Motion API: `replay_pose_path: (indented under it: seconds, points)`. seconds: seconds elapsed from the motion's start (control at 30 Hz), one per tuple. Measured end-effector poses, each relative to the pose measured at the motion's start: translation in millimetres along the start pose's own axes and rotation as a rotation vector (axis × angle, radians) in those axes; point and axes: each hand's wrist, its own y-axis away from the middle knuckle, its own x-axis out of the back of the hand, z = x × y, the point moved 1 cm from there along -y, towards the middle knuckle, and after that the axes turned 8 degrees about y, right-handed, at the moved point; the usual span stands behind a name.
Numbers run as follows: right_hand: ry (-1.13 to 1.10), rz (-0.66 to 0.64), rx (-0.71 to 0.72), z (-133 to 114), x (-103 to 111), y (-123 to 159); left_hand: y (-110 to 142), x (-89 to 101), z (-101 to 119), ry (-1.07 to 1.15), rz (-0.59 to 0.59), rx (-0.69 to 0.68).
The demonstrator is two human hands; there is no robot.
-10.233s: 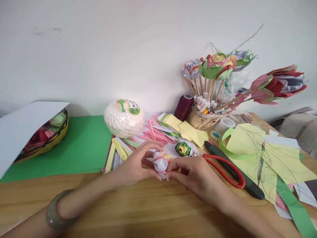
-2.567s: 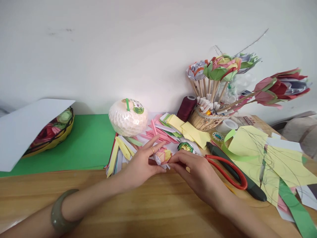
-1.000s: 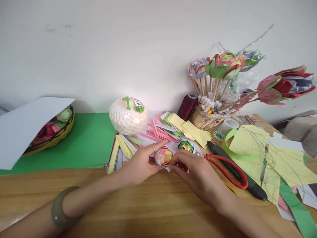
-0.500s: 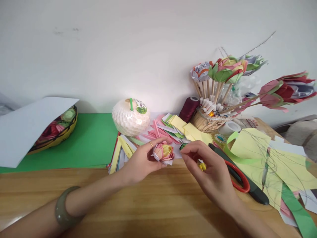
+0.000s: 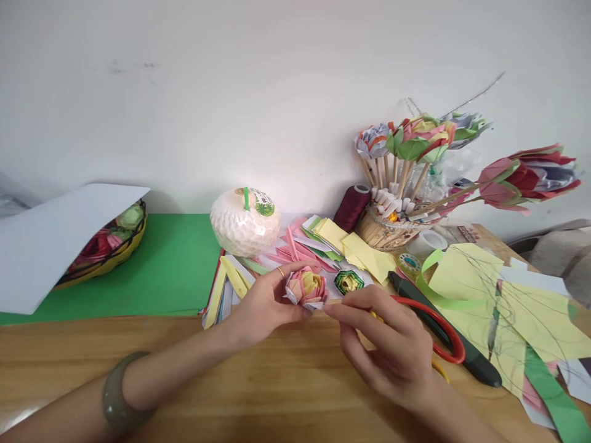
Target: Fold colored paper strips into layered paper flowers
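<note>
My left hand [image 5: 265, 301] grips a small folded paper flower [image 5: 305, 288], pink and white with a yellow centre, held just above the wooden table [image 5: 184, 381]. My right hand [image 5: 390, 347] is right of it, index finger and thumb reaching to the flower's lower right edge, the other fingers curled over something yellow that I cannot make out. A green and yellow folded paper piece [image 5: 348, 282] lies just behind the right hand's fingertips.
Red-handled scissors [image 5: 443, 338] and a dark pen-like tool [image 5: 446, 332] lie right of my hand. Behind stand a foam-netted fruit [image 5: 244, 221], folded paper strips [image 5: 295, 246], a thread spool [image 5: 353, 206], a basket of paper flowers [image 5: 392, 224], and green paper [image 5: 170, 258].
My right hand pulled away from the flower to the right, then came back with fingertips at its lower edge. The left hand lifted and turned the flower so its yellow centre shows.
</note>
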Motion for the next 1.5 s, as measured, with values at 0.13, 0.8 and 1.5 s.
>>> replay_pose_path:
  seconds: [0.13, 0.8, 1.5]
  points:
    - [0.008, 0.039, -0.048, 3.2, -3.6, 2.1, 0.4, 1.3, -2.1, -0.008, -0.024, -0.03]
    - [0.368, 0.013, 0.303, 2.5, -1.3, -0.6, -0.5, 0.4, -5.7, -0.057, -0.04, 0.02]
    - [0.223, 0.122, 0.19, 3.9, -6.4, 0.3, 1.7, -1.8, -4.4, -0.04, 0.003, -0.051]
